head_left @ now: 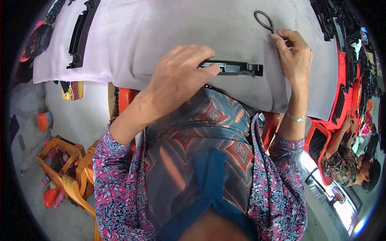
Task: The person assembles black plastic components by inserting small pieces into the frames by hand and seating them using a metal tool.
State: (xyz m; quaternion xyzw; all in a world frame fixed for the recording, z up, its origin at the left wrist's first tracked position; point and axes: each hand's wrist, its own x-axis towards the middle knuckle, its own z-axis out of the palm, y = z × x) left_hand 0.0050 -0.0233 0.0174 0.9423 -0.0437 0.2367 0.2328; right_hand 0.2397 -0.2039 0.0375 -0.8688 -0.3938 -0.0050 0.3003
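Observation:
A long black plastic part (241, 68) with a slotted, light-showing middle lies crosswise near the table's front edge. Around its left end close the thumb and fingers of my left hand (183, 70); that end is hidden beneath them. To the right, my right hand (295, 56) pinches the stem of a dark metal tool with a looped handle (263, 19). The loop points away from me to the upper left, and the tool's other end is hidden by the hand. The tool and the black part are apart.
The table wears a pale grey cloth (161, 24). Another long black part (82, 36) lies at the far left, and several black parts (335, 24) are heaped at the right. A co-worker (341, 160) sits at the right beside a red-covered surface. A wooden chair (72, 172) stands lower left.

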